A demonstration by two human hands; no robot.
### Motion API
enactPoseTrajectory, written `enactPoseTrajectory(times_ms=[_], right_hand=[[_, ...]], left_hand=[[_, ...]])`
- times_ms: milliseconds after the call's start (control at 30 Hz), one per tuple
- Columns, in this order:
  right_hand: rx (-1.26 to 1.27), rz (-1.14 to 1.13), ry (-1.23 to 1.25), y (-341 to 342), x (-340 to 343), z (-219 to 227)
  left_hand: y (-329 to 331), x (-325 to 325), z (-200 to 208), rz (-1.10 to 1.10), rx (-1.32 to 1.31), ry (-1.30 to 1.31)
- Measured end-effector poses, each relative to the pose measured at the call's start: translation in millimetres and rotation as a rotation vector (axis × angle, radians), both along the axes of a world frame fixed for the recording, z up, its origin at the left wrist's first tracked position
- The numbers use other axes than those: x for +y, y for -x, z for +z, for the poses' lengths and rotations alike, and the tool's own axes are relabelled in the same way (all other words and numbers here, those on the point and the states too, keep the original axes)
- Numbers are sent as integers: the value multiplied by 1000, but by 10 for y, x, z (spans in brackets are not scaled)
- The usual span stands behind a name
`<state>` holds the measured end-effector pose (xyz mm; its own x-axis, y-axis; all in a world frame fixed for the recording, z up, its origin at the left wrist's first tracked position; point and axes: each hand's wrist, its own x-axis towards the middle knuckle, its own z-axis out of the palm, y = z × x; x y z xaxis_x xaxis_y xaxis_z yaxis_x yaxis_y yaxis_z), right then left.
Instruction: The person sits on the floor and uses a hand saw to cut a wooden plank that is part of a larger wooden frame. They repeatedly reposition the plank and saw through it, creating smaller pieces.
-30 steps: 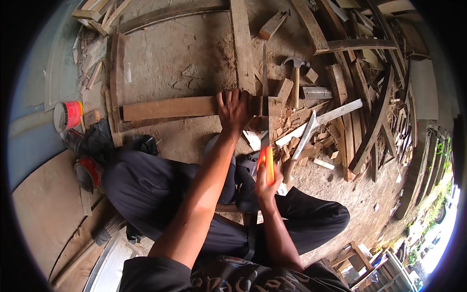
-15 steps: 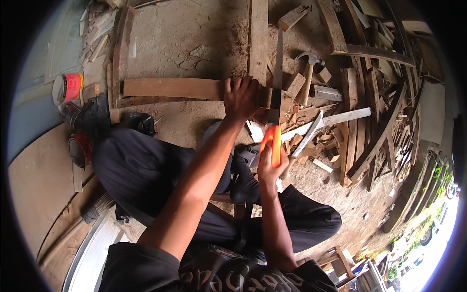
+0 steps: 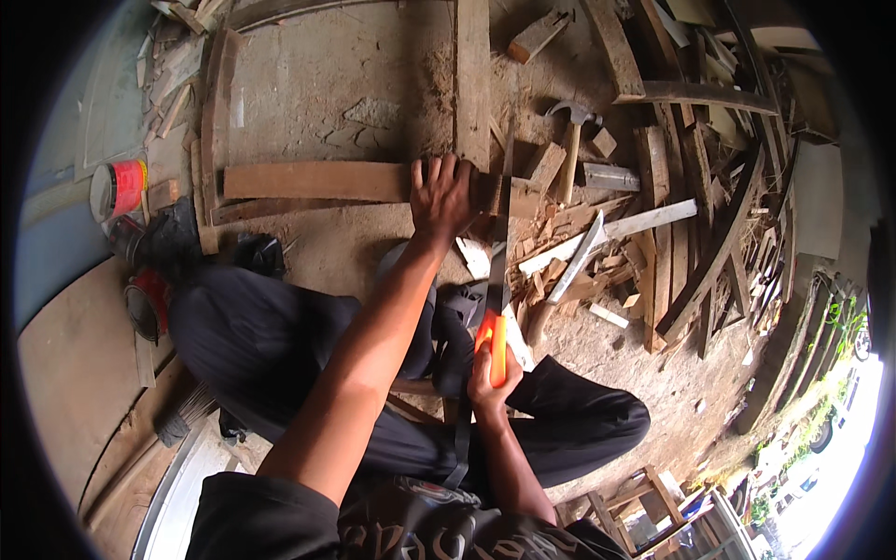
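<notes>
- While the left hand (image 3: 443, 196) presses flat with spread fingers on a long wooden plank (image 3: 317, 180) lying crosswise on the dirt floor (image 3: 317, 93), the palm itself is hidden against the wood.
- Where the plank passes under that hand its surface is covered, and its right end merges with offcuts so that its true end is hard to pick out.
- The right hand (image 3: 490, 378) is clenched around the orange handle (image 3: 493, 341) of a handsaw (image 3: 497, 266); the fingers wrap the grip and hide most of it.
- The saw blade runs up from the handle to the plank just right of the left hand; it is seen nearly edge-on, so its teeth cannot be made out, nor how deep it sits in the wood.
- A claw hammer (image 3: 569, 140) lies among the scraps beyond the plank, its handle pointing toward the person.
- A machete-like blade (image 3: 574, 266) rests on the ground right of the saw, its grip partly buried in chips.
- A red tin (image 3: 119, 187) stands at the left near the plank's far end.
- The person's dark trousers (image 3: 280, 345) fill the lower middle and hide the feet and whatever seat is beneath.
- The timber pile (image 3: 709, 215) at the right bends and blurs toward the rim.
</notes>
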<state>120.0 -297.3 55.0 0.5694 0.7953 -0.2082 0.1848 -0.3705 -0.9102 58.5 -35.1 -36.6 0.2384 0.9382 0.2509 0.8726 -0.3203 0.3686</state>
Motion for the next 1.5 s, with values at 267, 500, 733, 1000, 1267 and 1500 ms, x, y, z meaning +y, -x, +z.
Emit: enactPoseTrajectory(times_ms=[267, 500, 733, 1000, 1267, 1500], right_hand=[[36, -25, -31, -38, 656, 9], [-35, 10, -25, -76, 1019, -86], [-35, -124, -426, -444, 1838, 356], [-281, -42, -187, -814, 552, 552], [-331, -229, -37, -686, -568, 447], [-357, -159, -188, -567, -509, 471]], left_hand=[[-24, -14, 47, 3, 58, 68], [6, -52, 13, 3, 4, -47], [-32, -27, 3, 22, 47, -87], [369, 59, 10, -296, -127, 78], [343, 217, 294, -315, 141, 365], [443, -283, 140, -233, 206, -43]])
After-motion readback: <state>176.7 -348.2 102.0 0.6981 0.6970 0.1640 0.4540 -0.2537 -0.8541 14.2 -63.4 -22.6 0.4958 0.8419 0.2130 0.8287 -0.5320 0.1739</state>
